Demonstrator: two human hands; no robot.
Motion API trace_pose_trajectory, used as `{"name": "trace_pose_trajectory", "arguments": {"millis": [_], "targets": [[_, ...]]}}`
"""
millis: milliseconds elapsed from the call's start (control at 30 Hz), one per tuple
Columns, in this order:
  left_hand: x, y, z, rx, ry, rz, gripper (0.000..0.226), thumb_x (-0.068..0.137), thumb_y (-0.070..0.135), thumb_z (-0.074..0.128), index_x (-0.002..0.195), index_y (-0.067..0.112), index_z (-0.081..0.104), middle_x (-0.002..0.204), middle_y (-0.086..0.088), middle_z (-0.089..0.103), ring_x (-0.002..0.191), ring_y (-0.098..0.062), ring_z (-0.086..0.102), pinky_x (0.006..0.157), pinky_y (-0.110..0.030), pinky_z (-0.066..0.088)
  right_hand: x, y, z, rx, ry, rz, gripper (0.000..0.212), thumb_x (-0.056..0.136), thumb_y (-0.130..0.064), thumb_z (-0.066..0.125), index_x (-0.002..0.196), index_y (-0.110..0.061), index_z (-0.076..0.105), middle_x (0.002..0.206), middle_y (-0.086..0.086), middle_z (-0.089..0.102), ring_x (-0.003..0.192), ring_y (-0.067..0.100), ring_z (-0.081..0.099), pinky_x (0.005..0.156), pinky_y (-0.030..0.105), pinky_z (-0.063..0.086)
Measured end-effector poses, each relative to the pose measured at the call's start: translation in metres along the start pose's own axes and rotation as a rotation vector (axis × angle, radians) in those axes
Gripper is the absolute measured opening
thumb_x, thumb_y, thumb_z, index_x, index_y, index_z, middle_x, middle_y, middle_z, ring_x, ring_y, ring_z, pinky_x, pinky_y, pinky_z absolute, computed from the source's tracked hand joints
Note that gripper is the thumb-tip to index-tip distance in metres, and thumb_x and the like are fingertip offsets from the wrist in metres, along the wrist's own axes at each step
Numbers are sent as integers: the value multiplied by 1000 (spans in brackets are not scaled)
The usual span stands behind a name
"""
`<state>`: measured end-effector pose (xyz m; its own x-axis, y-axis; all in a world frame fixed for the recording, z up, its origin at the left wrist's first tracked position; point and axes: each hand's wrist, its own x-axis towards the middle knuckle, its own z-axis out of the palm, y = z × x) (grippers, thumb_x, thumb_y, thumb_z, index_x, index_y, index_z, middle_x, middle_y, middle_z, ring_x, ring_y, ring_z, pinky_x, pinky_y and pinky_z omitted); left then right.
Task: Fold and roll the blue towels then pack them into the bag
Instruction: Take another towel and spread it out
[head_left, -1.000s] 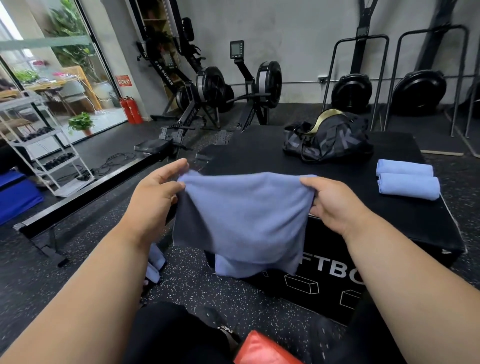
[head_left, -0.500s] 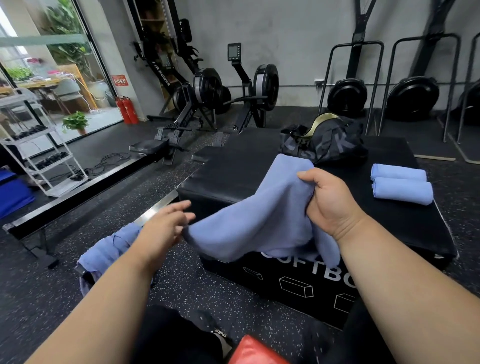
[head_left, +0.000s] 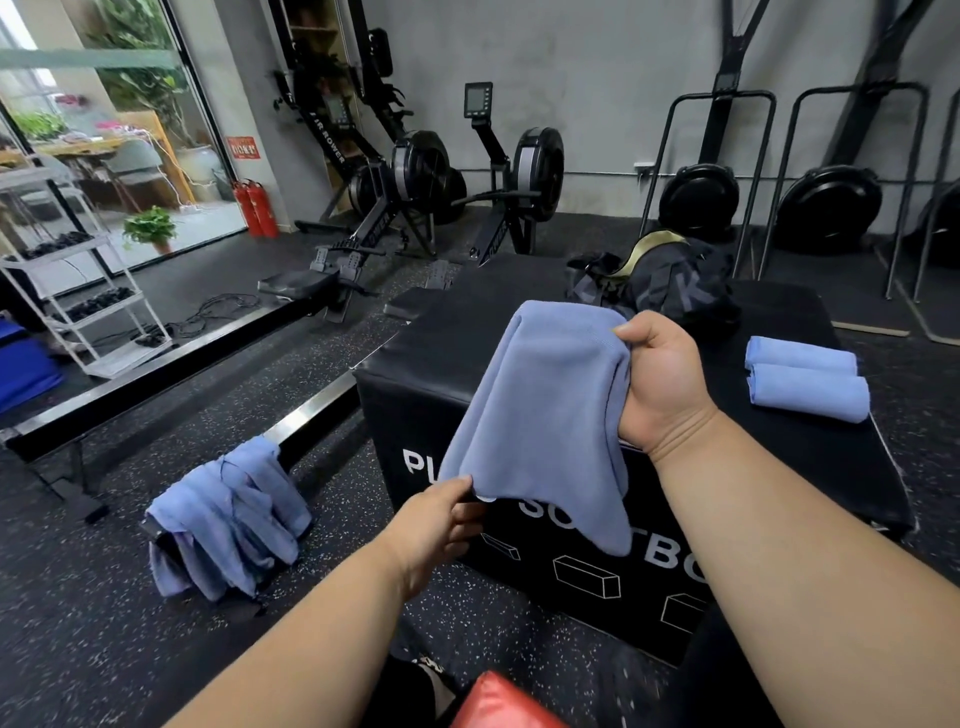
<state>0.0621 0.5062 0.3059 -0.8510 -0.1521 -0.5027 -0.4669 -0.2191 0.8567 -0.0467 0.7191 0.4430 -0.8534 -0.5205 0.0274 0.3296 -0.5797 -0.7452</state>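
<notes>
My right hand (head_left: 657, 382) gripped the blue towel (head_left: 545, 415) by its bunched top, fingers clenched around it above the near left corner of the counter (head_left: 467, 332). My left hand (head_left: 436, 525) pinched its lower edge. 2 rolled towels (head_left: 805, 376) lay by the right edge, the bag (head_left: 670, 286) at the far edge.

The held towel (head_left: 545, 415) is a soft dusty blue, same as the two rolled towels (head_left: 805, 382) and the heap (head_left: 228, 514) by the floor. The surface (head_left: 467, 332) is matte black with white lettering and box outlines. The bag (head_left: 660, 280) is black with an olive-gold strap; the floor (head_left: 130, 623) is black, flecked white
</notes>
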Motion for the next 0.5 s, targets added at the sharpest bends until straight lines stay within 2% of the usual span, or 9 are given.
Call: {"name": "trace_pose_trajectory", "arguments": {"millis": [33,67,167,267,333,400,433,467,500], "targets": [[2,1,-1,-18,1,7,22,106,39,48,88,27,49,70,5,40,63,-12,27,65,-32,14,1,1,0,8,-12,3,54,69,-20,57,112,8,71,107,22,70,99,36,69,89,40,58],[2,3,-1,-32,16,3,22,106,41,47,90,27,54,70,4,45,63,-13,34,65,-32,20,2,2,0,6,-25,6,60,64,-20,62,115,9,69,108,23,69,101,37,68,91,41,57],[2,3,0,-171,-24,-20,26,103,47,53,117,31,67,97,0,71,90,-18,67,85,-37,46,5,6,-5,4,-48,19,72,58,-19,67,123,12,64,116,26,66,109,40,64,98,44,53],[4,1,1,-414,-72,30,26,92,35,68,113,20,68,102,-4,71,90,-17,67,93,-38,54,9,10,-13,33,-76,36,88,56,-19,73,135,11,51,133,30,48,123,43,50,113,50,39],[5,3,0,-462,-35,91,24,94,24,69,117,18,63,107,-7,66,89,-16,64,88,-37,57,10,11,-20,61,-61,48,89,55,-18,74,136,6,46,135,28,39,124,42,46,120,51,32],[7,10,-6,-399,65,175,32,98,16,67,127,22,57,116,-3,68,95,-14,64,81,-33,53,9,12,-26,60,-56,47,62,67,-19,66,122,9,57,125,27,52,117,40,54,118,48,37],[7,16,-11,-360,112,220,35,100,11,65,132,22,56,121,-4,71,100,-17,66,83,-34,53,7,12,-27,39,-51,37,39,76,-19,58,104,8,65,109,22,62,105,37,61,109,44,46],[7,24,-16,-326,148,268,38,100,7,64,135,21,57,123,-8,73,105,-20,68,87,-36,54,5,10,-29,-7,-27,29,25,82,-19,53,87,2,66,91,16,63,91,33,63,96,40,51],[5,33,-22,-292,177,315,39,100,4,64,135,21,60,122,-10,73,105,-21,69,87,-35,55,4,10,-30,-61,-7,29,19,83,-20,55,81,-3,63,82,13,60,84,29,62,88,38,51]]}}
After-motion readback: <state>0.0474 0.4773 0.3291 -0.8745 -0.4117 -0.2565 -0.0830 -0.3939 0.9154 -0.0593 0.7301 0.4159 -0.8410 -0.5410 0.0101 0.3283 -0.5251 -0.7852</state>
